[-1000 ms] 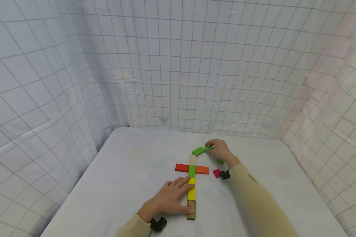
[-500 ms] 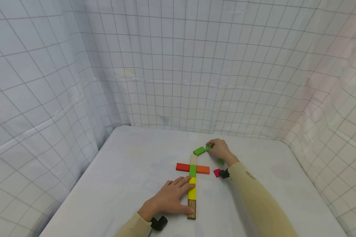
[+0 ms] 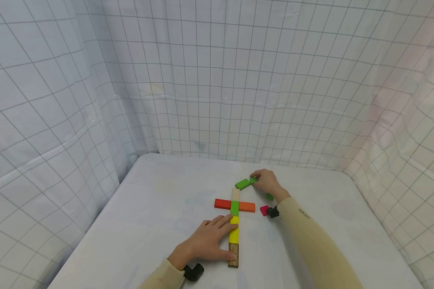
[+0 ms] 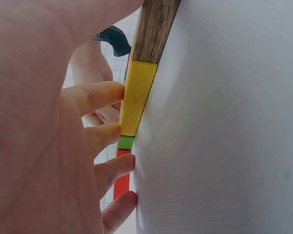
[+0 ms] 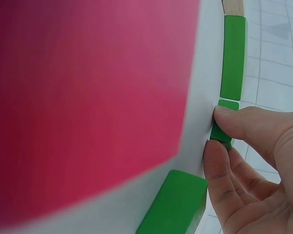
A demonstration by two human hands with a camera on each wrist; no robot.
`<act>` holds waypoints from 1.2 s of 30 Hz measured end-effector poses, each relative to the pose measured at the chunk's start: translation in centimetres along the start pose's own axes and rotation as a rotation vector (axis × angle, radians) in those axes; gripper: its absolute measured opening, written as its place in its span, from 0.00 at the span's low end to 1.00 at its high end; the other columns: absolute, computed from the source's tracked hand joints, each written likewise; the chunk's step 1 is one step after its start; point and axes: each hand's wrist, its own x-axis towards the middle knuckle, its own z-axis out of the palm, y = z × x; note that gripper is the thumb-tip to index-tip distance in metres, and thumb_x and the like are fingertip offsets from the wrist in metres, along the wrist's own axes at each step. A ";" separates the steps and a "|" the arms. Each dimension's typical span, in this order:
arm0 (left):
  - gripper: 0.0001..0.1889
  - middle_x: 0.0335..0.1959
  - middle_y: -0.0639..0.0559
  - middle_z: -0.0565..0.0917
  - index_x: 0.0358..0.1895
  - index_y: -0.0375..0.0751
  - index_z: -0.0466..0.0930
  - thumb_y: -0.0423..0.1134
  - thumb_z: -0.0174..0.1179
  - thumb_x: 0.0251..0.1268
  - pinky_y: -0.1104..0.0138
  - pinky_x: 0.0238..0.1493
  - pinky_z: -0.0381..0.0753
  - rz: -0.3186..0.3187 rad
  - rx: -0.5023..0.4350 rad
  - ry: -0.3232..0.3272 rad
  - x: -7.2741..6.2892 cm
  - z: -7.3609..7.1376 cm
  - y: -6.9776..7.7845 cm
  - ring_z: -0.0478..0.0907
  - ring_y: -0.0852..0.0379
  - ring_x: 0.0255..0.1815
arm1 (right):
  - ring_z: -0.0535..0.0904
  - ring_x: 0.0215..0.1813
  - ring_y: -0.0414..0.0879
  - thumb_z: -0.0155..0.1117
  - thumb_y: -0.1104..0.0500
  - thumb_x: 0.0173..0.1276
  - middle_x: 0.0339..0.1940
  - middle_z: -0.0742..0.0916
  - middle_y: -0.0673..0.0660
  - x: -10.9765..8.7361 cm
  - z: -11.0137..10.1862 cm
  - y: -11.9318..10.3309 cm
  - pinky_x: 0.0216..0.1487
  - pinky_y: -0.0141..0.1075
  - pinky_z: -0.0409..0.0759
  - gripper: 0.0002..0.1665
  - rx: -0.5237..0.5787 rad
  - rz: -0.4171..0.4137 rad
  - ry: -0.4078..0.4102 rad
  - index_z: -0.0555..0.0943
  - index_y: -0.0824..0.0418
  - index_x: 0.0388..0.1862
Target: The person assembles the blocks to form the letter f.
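Observation:
My left hand [image 3: 207, 241] rests with spread fingers along a column of wooden blocks. Its thumb lies on the dark brown block [image 3: 233, 261], and fingertips touch the side of the yellow block [image 4: 136, 97]. At the far side, my right hand [image 3: 268, 182] pinches a small green block [image 5: 219, 132] between thumb and fingers. That block lies end-on to a longer green block [image 5: 233, 58], with a thin gap in the right wrist view. The longer one slants away from the pale wood block [image 3: 236, 194] topping the column.
A red block [image 3: 222, 204] and an orange block [image 3: 247, 206] flank the column's green block [image 3: 234, 208]. Near my right wrist lie a pink block [image 3: 264, 210] and another green block [image 5: 173, 202]. Gridded white cloth [image 3: 217, 80] walls in the white table [image 3: 159, 180].
The small green block in my right hand has shifted slightly left, towards the longer green block, since half a second ago. My left hand stays in place.

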 end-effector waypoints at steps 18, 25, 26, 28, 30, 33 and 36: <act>0.45 0.82 0.56 0.51 0.78 0.62 0.62 0.76 0.55 0.59 0.40 0.65 0.62 0.011 0.004 0.002 0.0 0.1 -0.2 0.52 0.50 0.79 | 0.79 0.51 0.53 0.74 0.64 0.60 0.51 0.85 0.59 0.0 0.2 0.0 0.52 0.47 0.79 0.22 0.013 0.024 0.001 0.87 0.57 0.55; 0.45 0.82 0.56 0.51 0.78 0.62 0.61 0.77 0.55 0.58 0.40 0.66 0.61 0.007 0.002 -0.005 0.0 0.1 -0.1 0.52 0.50 0.79 | 0.79 0.52 0.54 0.73 0.65 0.61 0.52 0.85 0.60 -0.2 0.2 0.0 0.53 0.48 0.79 0.22 0.007 0.027 -0.001 0.86 0.58 0.56; 0.45 0.82 0.56 0.51 0.78 0.62 0.61 0.77 0.55 0.58 0.40 0.66 0.61 0.007 0.000 -0.006 0.0 0.1 -0.1 0.52 0.49 0.79 | 0.79 0.52 0.54 0.74 0.64 0.60 0.52 0.85 0.60 -0.3 0.2 0.0 0.53 0.48 0.80 0.23 0.005 0.030 -0.005 0.86 0.58 0.56; 0.45 0.82 0.56 0.51 0.78 0.62 0.61 0.77 0.55 0.58 0.40 0.65 0.61 0.007 -0.001 -0.007 0.1 0.2 0.0 0.52 0.49 0.79 | 0.79 0.53 0.55 0.74 0.64 0.60 0.54 0.85 0.61 -0.3 0.0 0.0 0.53 0.48 0.80 0.24 0.003 0.040 -0.019 0.85 0.57 0.57; 0.45 0.82 0.56 0.51 0.78 0.62 0.61 0.77 0.55 0.58 0.40 0.65 0.61 0.004 -0.002 -0.010 0.1 0.2 0.0 0.52 0.49 0.79 | 0.79 0.54 0.55 0.74 0.64 0.60 0.55 0.84 0.61 -0.3 -0.2 -0.1 0.53 0.48 0.80 0.26 -0.008 0.044 -0.033 0.84 0.57 0.59; 0.46 0.82 0.56 0.51 0.78 0.63 0.61 0.77 0.55 0.58 0.39 0.65 0.61 -0.004 -0.005 -0.017 0.1 0.1 0.0 0.52 0.49 0.79 | 0.78 0.55 0.57 0.74 0.64 0.61 0.57 0.83 0.63 -0.5 -0.8 -0.4 0.53 0.49 0.80 0.27 -0.024 0.039 -0.048 0.83 0.57 0.61; 0.46 0.82 0.56 0.50 0.78 0.63 0.60 0.77 0.55 0.58 0.39 0.66 0.61 -0.012 -0.006 -0.024 0.2 0.0 -0.1 0.52 0.48 0.79 | 0.77 0.55 0.58 0.73 0.64 0.63 0.58 0.82 0.64 -0.8 -1.5 -1.0 0.54 0.50 0.79 0.28 -0.042 0.028 -0.054 0.81 0.58 0.63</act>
